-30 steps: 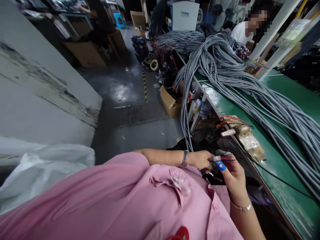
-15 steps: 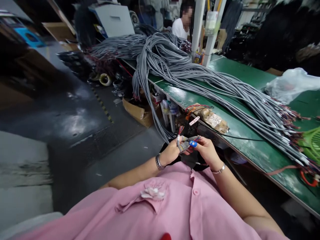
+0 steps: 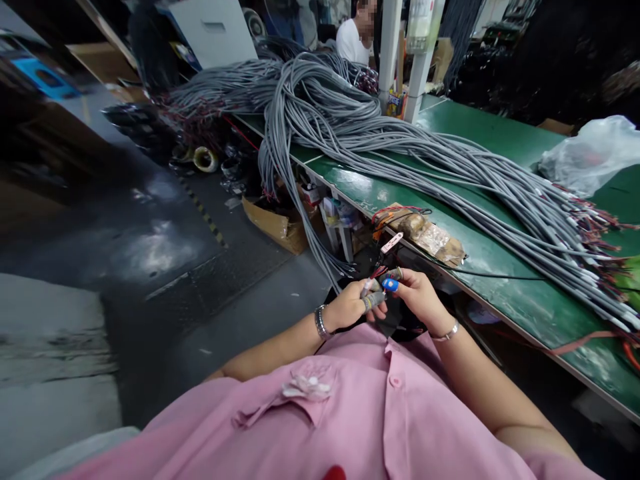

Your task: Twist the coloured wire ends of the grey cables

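My left hand (image 3: 353, 303), with grey covers on some fingers, is closed round the end of a grey cable. Thin coloured wires (image 3: 379, 271) fan out of that cable end, above the fingers. Close against it, my right hand (image 3: 413, 292) pinches at the wires; a blue cover (image 3: 390, 285) sits on its thumb. The fingertips of both hands nearly meet, so the exact wires between them are hidden. A bundle of grey cables (image 3: 305, 223) hangs from the table down to just behind my left hand.
A long heap of grey cables (image 3: 425, 157) lies across the green table (image 3: 505, 127). On its near edge rests a taped brown bundle (image 3: 433, 240) beside a white strip (image 3: 391, 243). A cardboard box (image 3: 273, 223) stands below. A person (image 3: 354, 40) is at the back.
The coloured wires have tipped from upright towards my right hand. My right fingers have come closer to the cable end in my left hand. The camera view has shifted slightly.
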The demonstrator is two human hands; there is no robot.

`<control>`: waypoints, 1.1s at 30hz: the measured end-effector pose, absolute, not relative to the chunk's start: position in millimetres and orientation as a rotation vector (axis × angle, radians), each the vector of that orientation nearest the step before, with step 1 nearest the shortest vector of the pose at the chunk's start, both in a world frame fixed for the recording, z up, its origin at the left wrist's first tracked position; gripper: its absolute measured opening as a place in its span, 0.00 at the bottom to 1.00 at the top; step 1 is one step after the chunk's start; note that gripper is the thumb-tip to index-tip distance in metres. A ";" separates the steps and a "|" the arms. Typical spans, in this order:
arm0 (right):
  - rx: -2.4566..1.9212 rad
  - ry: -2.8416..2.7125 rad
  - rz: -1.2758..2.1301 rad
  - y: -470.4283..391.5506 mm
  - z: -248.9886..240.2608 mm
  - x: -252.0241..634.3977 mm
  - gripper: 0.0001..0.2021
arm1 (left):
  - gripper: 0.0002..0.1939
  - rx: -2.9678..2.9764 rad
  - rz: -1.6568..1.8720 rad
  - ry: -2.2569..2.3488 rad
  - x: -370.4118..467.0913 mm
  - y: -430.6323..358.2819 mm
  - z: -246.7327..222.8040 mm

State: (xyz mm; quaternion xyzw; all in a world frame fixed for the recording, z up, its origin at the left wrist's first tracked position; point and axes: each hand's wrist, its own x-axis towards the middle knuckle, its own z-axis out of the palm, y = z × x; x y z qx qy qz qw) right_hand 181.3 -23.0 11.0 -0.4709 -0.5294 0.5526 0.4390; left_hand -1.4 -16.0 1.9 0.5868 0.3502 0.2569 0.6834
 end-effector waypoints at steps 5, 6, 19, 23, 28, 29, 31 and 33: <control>-1.137 -1.547 1.317 -7.5 20.9 183.5 0.12 | 0.20 1.229 0.646 0.797 1.7 -10.6 1.2; -1.152 -1.534 1.303 -5.7 19.8 182.5 0.12 | 0.20 1.227 0.652 0.812 1.7 -10.2 0.7; -1.178 -1.489 1.233 -4.4 19.9 170.2 0.11 | 0.17 1.165 0.726 0.867 1.9 -6.5 -1.1; -1.218 -1.280 1.237 -5.7 9.6 165.0 0.11 | 0.19 0.984 0.895 0.917 5.4 -5.7 -6.0; -1.208 -1.167 1.227 -11.4 -2.8 161.0 0.10 | 0.17 0.781 1.010 0.926 9.9 -5.4 -9.6; -1.204 -1.164 1.227 -12.0 -3.6 160.6 0.10 | 0.17 0.762 1.016 0.931 10.1 -5.3 -9.9; -1.201 -1.164 1.227 -12.2 -3.7 160.2 0.09 | 0.18 0.755 1.018 0.943 9.8 -5.0 -10.2; -1.204 -1.169 1.228 -11.7 -3.0 160.3 0.09 | 0.18 0.785 0.996 0.956 8.9 -4.6 -10.4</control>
